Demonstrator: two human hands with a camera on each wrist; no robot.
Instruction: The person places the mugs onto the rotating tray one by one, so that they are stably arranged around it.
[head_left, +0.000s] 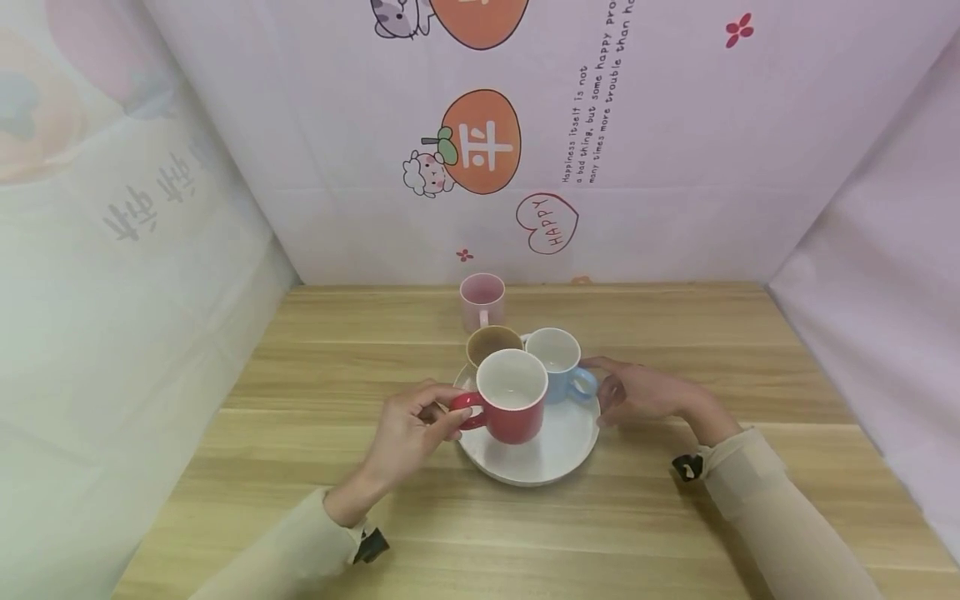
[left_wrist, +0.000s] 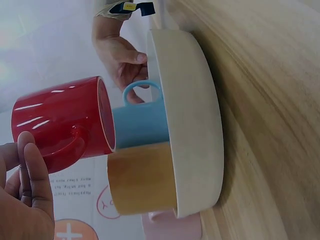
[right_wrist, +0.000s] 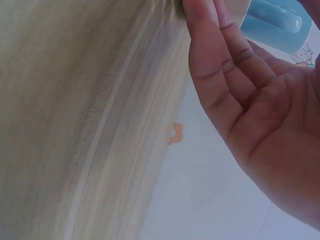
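My left hand (head_left: 408,429) pinches the handle of a red mug (head_left: 517,421) with a white inside. Held upright, the mug is in the air above a round white tray (head_left: 536,467); the left wrist view shows its base higher than the other mugs. Side by side on the tray stand a light blue mug (left_wrist: 142,125) and a tan mug (left_wrist: 140,180). At the tray's right edge is my right hand (head_left: 645,392), close to the blue mug's handle. Its fingers (right_wrist: 220,60) reach along the tray's outer side, fairly straight.
A pink mug (head_left: 482,302) stands on the wooden table (head_left: 315,450) behind the tray, near the back wall (head_left: 660,192). Printed white cloth hangs at the back and on both sides.
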